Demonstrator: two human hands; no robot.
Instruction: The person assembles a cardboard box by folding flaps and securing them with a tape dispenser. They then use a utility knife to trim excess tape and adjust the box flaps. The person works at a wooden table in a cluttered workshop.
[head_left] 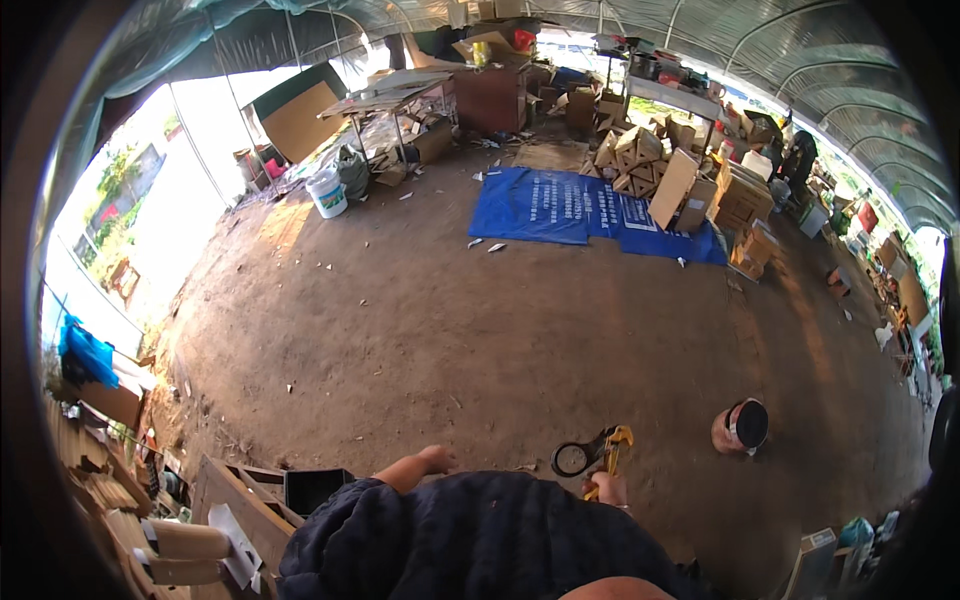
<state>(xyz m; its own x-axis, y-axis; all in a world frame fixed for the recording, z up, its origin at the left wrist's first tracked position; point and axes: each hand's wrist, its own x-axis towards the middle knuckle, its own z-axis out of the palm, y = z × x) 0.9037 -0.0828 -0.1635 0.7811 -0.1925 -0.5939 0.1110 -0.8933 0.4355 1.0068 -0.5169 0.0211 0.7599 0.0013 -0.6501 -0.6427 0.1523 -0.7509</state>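
Note:
My right hand [608,489] grips a tape dispenser [592,455] with a yellow handle and a black round roll holder, held low near my body. My left hand [424,464] shows just past the dark sleeve; its fingers look curled with nothing seen in them. Most of both hands is hidden by my dark padded jacket [470,540]. Below the hands lies bare brown dirt floor [450,330].
A blue tarp [570,208] lies far ahead, with stacked cardboard boxes [690,180] beside it. A white bucket [328,193] stands at far left. A small red container with a dark lid [740,427] sits right. Wooden crates and tape rolls [190,540] are at lower left.

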